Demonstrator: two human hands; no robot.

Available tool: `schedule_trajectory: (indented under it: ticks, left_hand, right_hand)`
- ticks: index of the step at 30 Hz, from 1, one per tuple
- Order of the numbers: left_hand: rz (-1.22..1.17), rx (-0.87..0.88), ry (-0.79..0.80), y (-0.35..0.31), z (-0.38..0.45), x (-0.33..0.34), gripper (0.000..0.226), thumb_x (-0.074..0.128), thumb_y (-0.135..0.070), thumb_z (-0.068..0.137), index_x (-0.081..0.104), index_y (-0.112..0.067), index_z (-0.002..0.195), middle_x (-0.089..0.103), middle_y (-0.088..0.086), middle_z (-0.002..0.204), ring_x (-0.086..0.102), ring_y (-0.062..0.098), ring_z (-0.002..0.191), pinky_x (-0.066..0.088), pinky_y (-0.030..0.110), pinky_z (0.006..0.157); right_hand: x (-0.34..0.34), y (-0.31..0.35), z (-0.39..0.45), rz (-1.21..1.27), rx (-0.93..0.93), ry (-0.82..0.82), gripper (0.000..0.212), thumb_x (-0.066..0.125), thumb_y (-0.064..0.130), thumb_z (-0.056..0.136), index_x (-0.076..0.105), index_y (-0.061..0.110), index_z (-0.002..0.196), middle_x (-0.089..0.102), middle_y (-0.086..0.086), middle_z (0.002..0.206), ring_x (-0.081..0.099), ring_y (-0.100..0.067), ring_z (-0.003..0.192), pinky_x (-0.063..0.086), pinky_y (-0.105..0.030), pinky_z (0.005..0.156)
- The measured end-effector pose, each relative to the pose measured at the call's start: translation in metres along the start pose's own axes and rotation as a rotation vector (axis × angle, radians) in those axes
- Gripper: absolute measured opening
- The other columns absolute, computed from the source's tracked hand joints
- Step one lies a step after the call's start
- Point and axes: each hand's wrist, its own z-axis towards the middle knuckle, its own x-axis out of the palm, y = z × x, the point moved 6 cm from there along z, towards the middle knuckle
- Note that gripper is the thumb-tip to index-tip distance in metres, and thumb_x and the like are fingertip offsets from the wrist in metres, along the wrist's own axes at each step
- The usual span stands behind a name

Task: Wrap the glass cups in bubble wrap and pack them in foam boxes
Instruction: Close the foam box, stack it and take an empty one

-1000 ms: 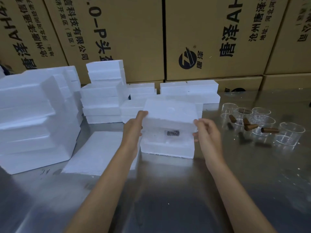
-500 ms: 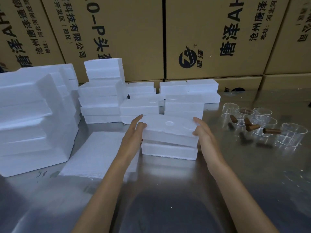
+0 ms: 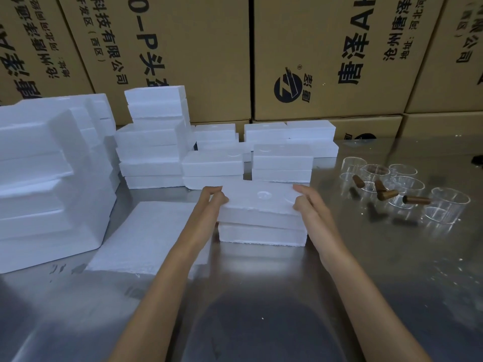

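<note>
Foam lid [image 3: 258, 202] sits on the foam box base [image 3: 262, 235], long axis running left to right across the tabletop [image 3: 261, 296], parallel to its near edge. Lid is skewed a little on the base; a seam shows along the front, so it looks not fully seated.

Left hand [image 3: 212, 198] pinches the lid's left end, fingers curled over the top corner. Right hand [image 3: 307, 202] holds the right end, fingers laid along the short side and thumb on top. Both hands bracket the lid end to end; the box lies straight ahead between them, equally near each.

Judgement: the closing step turns on squaring the lid over the base, then pressing down.

Unwrapped glass cups [image 3: 407, 186] with brown handles stand toward the right edge, nearer the right hand. Stacked foam boxes [image 3: 154, 152] at back left.
</note>
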Motion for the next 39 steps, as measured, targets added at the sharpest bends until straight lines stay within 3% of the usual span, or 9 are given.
schedule_trajectory:
  ticks: [4,8,12,15,17,20,25,29,39]
  left_hand:
    - [0.054,-0.018,0.021,0.001,-0.003,0.004,0.023,0.046,-0.054,0.071,0.053,-0.057,0.092,0.06,-0.009,0.114,0.057,0.018,0.11,0.043,0.037,0.098]
    - [0.117,0.129,0.003,-0.007,-0.01,0.008,0.043,0.037,-0.045,0.095,0.035,-0.067,0.132,0.046,-0.038,0.112,0.051,-0.011,0.092,0.04,0.018,0.077]
    - [0.197,0.203,-0.019,-0.008,-0.016,0.012,0.035,0.035,-0.047,0.104,0.046,-0.053,0.137,0.048,-0.026,0.133,0.045,-0.007,0.112,0.029,0.019,0.095]
    - [0.245,0.208,-0.032,-0.007,-0.016,0.018,0.044,0.042,-0.062,0.096,0.041,-0.056,0.139,0.05,-0.019,0.132,0.048,-0.008,0.107,0.032,0.015,0.088]
    - [0.308,0.209,-0.023,-0.006,-0.013,0.023,0.068,0.06,-0.068,0.083,0.034,-0.054,0.144,0.047,-0.016,0.131,0.05,0.006,0.113,0.036,0.02,0.091]
    - [0.482,0.291,-0.047,-0.006,-0.007,0.031,0.092,0.081,-0.047,0.076,0.026,-0.044,0.15,0.048,-0.006,0.133,0.048,0.016,0.121,0.035,0.022,0.094]
    - [0.525,0.315,-0.096,-0.009,0.015,0.042,0.092,0.083,-0.036,0.076,0.028,-0.037,0.151,0.052,-0.001,0.138,0.049,0.021,0.126,0.036,0.022,0.095]
    - [0.554,0.306,-0.087,-0.014,0.034,0.054,0.092,0.084,-0.036,0.075,0.029,-0.035,0.149,0.058,0.002,0.13,0.053,0.024,0.121,0.038,0.024,0.09]
    - [0.792,0.262,-0.117,-0.029,0.077,0.074,0.091,0.077,-0.044,0.082,0.022,-0.03,0.152,0.048,0.011,0.132,0.047,0.029,0.126,0.046,0.04,0.097]
  right_hand:
    - [0.002,-0.003,0.0,-0.034,0.002,0.006,0.037,0.048,0.027,0.098,0.054,0.039,0.133,0.052,0.017,0.135,0.05,-0.006,0.124,0.036,-0.02,0.092]
    - [0.003,-0.007,0.003,-0.043,0.015,0.029,0.046,0.046,0.029,0.1,0.046,0.041,0.145,0.04,0.023,0.148,0.036,0.002,0.133,0.025,-0.02,0.102]
    - [0.0,-0.011,0.007,-0.038,-0.02,-0.076,0.049,0.052,0.029,0.101,0.041,0.037,0.148,0.041,0.025,0.141,0.039,0.005,0.126,0.028,-0.013,0.099]
    - [-0.011,-0.011,0.004,-0.099,-0.119,-0.297,0.028,0.062,0.032,0.097,0.056,0.029,0.124,0.057,0.007,0.121,0.055,-0.005,0.102,0.036,0.0,0.076]
    - [-0.015,-0.011,0.002,-0.186,-0.169,-0.386,0.018,0.065,0.038,0.094,0.058,0.028,0.107,0.056,-0.001,0.105,0.053,-0.006,0.082,0.038,-0.006,0.068]
    - [-0.019,-0.012,0.005,-0.22,-0.185,-0.404,0.02,0.066,0.042,0.092,0.059,0.028,0.103,0.057,-0.006,0.097,0.051,-0.009,0.074,0.04,-0.016,0.067]
    - [-0.022,-0.015,0.01,-0.173,-0.133,-0.38,0.034,0.065,0.037,0.094,0.061,0.029,0.127,0.063,-0.001,0.118,0.059,-0.013,0.1,0.043,-0.017,0.077]
    - [-0.019,-0.017,0.01,-0.082,-0.076,-0.352,0.048,0.063,0.033,0.096,0.051,0.03,0.142,0.058,0.007,0.139,0.055,-0.013,0.127,0.044,-0.029,0.102]
    - [-0.012,-0.036,0.017,-0.093,0.013,-0.281,0.053,0.062,0.035,0.095,0.045,0.029,0.146,0.054,0.009,0.144,0.046,-0.007,0.135,0.038,-0.031,0.111]
